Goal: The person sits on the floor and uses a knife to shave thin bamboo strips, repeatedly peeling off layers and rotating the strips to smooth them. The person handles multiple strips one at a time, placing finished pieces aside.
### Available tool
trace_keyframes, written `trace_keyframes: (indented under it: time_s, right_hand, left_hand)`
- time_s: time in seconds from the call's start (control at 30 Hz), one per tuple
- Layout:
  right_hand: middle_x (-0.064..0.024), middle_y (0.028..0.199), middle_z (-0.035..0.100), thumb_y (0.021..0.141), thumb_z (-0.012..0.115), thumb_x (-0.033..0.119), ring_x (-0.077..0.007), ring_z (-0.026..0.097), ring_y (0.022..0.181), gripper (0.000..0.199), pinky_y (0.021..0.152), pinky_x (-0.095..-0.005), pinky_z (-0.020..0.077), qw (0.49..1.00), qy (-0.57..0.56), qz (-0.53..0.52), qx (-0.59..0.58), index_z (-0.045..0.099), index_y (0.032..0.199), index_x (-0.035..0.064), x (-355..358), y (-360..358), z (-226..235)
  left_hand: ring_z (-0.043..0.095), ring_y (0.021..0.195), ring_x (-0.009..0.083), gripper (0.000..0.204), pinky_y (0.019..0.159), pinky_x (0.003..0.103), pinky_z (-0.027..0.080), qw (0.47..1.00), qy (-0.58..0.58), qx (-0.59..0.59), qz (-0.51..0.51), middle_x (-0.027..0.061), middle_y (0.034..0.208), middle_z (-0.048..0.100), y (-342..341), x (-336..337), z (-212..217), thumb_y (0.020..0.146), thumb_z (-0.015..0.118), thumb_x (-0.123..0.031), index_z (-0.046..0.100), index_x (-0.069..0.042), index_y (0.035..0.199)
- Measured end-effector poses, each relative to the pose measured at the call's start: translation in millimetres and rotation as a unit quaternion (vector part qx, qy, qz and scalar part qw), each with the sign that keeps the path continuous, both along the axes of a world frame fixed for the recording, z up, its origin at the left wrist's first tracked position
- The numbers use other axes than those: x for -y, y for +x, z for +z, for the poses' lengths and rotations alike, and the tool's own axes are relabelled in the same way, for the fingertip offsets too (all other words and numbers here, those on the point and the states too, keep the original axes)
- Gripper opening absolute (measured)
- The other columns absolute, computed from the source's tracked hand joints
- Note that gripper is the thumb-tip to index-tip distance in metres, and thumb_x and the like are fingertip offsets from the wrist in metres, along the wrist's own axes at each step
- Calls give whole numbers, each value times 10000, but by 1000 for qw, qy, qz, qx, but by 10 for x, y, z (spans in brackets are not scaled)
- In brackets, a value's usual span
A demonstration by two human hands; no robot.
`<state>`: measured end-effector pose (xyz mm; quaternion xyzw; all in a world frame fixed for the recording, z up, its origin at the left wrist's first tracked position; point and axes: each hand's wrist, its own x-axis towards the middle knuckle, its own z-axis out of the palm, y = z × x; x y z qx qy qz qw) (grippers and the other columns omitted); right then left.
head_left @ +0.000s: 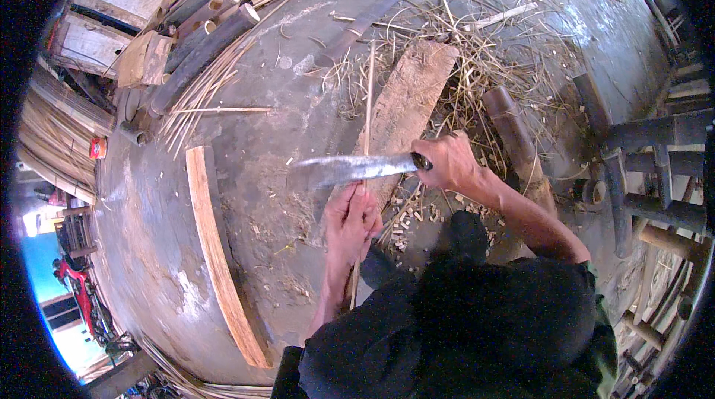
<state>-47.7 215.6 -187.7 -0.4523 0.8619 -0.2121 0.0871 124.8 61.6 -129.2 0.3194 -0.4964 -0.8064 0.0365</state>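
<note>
My right hand [450,162] is closed round the dark handle of a machete [350,169]. Its broad metal blade, slightly blurred, points left across a thin bamboo strip [370,94]. Whether the edge touches the strip, I cannot tell. Just below the blade, my left hand [350,214] grips the same strip, fingers pinched round it. The strip runs lengthwise, its far part rising beyond the blade and its near end passing under my left wrist. Beneath the blade and strip lies a rough wooden plank [417,90], its near end partly hidden by my hands.
Curly bamboo shavings [477,56] pile up past the plank, with small cut pieces [406,224] near my feet. A split bamboo length [212,250] lies at left. Bamboo poles [205,49] and thin strips [212,94] rest far left. A brown bamboo section [510,120] lies right, near a dark rack [663,131].
</note>
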Motion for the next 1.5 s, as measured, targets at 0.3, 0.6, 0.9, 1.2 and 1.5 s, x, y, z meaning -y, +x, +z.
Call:
trace_keyframes:
  time_s: [0.3, 0.6, 0.9, 1.2, 1.5]
  right_hand:
    - [-218, 842, 686, 798, 642, 395, -397, 676, 786, 413, 733, -468, 537, 956, 2, -289, 41, 689, 967, 20, -321, -1069, 96]
    - [-255, 926, 682, 809, 681, 268, -399, 674, 869, 389, 751, -404, 527, 960, -43, -225, 163, 658, 1069, -20, -428, -379, -344]
    - [-194, 788, 679, 837, 663, 342, -306, 678, 731, 394, 676, -400, 516, 937, 64, -209, 271, 658, 1010, -12, -466, 49, -554]
    - [-188, 997, 671, 870, 677, 320, -265, 658, 842, 506, 764, -368, 501, 920, -70, -187, 337, 545, 1240, 2, -608, 147, -748]
    - [-204, 1075, 654, 896, 665, 259, -300, 634, 990, 479, 875, -381, 479, 924, -63, -179, 333, 533, 1266, -15, -521, 260, -669]
  left_hand:
    - [335, 504, 29, 398, 456, 198, 332, 999, 24, -5, -41, -40, 709, 407, 153, -54, 111, 1025, 440, -129, 440, -30, 1410]
    - [493, 606, 76, 311, 548, 251, 430, 960, -174, -91, 200, 3, 757, 529, -117, 660, -595, 1030, 456, -215, 501, -27, 1274]
    - [630, 932, 288, 209, 924, 461, 525, 926, -11, -182, 330, 150, 1015, 602, -155, 1000, -886, 1034, 401, -157, 436, -30, 1197]
    - [631, 908, 265, 213, 901, 457, 531, 922, -51, -231, 306, 145, 998, 582, -411, 992, -653, 993, 508, -122, 408, -77, 1176]
    - [645, 864, 290, 203, 767, 489, 574, 910, 38, -174, 374, 130, 943, 586, -325, 1107, -820, 968, 528, -68, 369, -129, 1079]
